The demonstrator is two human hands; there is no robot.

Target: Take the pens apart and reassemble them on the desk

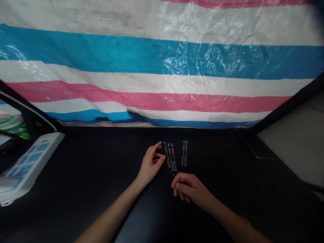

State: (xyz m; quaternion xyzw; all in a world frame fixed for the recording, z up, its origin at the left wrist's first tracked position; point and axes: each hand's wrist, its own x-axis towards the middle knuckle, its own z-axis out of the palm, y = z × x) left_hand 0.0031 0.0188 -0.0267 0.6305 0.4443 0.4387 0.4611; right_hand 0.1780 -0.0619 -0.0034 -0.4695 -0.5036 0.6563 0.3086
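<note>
Several dark pens with clear barrels lie on the black table, their tips pointing away from me. Three pens [171, 157] form a slightly fanned group, and two more pens [184, 153] rest side by side to the right. My left hand [151, 163] is at the left edge of the three pens, fingers apart, thumb and forefinger beside the leftmost one, holding nothing. Just below the near ends of the pens is my right hand [189, 189], its fingers curled loosely and apart, with nothing visible in it.
A white power strip [37, 162] with blue sockets lies on the table [96, 189] at the left. Behind the table hangs a striped plastic sheet [152, 81]. A green and white package [15, 126] is at the far left, and a dark frame [286, 104] slants at the right.
</note>
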